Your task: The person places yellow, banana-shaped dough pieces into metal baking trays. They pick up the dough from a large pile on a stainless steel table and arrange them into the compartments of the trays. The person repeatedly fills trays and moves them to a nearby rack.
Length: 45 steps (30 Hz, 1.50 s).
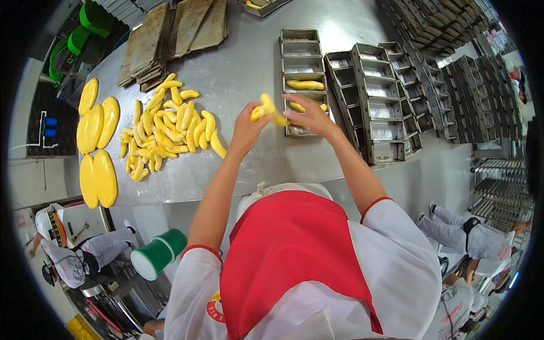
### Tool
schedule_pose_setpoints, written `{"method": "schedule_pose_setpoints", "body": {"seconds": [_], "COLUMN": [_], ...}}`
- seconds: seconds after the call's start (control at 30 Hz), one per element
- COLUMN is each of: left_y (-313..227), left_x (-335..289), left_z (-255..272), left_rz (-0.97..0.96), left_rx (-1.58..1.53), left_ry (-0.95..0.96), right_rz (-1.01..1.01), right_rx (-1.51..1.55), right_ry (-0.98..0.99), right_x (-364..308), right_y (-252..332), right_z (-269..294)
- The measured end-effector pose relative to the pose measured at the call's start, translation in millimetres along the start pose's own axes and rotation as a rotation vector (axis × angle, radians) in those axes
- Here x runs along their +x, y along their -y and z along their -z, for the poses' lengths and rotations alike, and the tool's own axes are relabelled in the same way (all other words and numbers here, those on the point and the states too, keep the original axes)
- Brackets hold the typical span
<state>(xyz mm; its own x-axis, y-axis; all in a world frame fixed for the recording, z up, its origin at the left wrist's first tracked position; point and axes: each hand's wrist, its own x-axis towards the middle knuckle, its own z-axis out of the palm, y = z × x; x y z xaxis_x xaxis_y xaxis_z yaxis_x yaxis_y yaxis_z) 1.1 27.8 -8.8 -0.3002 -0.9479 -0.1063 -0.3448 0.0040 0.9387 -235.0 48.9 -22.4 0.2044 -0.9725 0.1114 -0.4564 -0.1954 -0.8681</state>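
Note:
My left hand (249,126) is closed around yellow dough pieces (264,107), smeared by motion, above the steel table. Close beside it, my right hand (311,116) reaches over a strapped metal baking pan (301,35) with its fingers apart. The end of the blurred dough comes up against the right fingertips. Under and between those fingers shows another dough roll (323,107), partly hidden, in a near compartment. One compartment farther up, a yellow dough roll (305,85) lies crosswise. To the left is a loose heap of finger-shaped yellow dough pieces (164,136).
Flat yellow dough ovals (90,127) lie at the table's left edge. Stacked browned metal sheets (148,48) stand at the far left. More compartmented pans (379,85) crowd the right side. A green bucket (158,255) stands below the table, and other people are at work on both sides.

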Motion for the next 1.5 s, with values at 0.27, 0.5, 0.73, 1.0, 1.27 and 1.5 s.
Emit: {"method": "schedule_pose_setpoints", "body": {"seconds": [0.27,0.5,0.73,1.0,1.27,1.5], "left_y": [-127.6,-25.1,-96.0,-62.8,136.8,151.4], "left_x": [17.9,25.5,15.9,39.0,-67.8,-129.4], "left_z": [-2.5,-23.5,-45.0,-3.9,55.8,111.2], "left_rz": [-0.056,0.410,0.048,0.169,0.236,0.378], "left_rx": [-0.465,-1.084,-1.126,-0.720,-0.122,-0.077], "left_ry": [-0.068,-0.394,0.157,0.080,-0.233,-0.468], "right_rz": [0.420,0.140,-0.117,0.244,-0.027,-0.088], "right_rx": [0.235,-0.532,0.610,-0.590,-0.545,-0.553], "right_ry": [-0.517,-0.287,-0.382,-0.528,-0.188,-0.158], "right_x": [69.1,53.9,26.7,147.8,4.0,-52.3], "right_y": [14.9,-84.8,37.2,-45.4,-107.0,-68.8], "right_z": [87.1,35.6,21.4,114.6,-19.1,-76.1]}}
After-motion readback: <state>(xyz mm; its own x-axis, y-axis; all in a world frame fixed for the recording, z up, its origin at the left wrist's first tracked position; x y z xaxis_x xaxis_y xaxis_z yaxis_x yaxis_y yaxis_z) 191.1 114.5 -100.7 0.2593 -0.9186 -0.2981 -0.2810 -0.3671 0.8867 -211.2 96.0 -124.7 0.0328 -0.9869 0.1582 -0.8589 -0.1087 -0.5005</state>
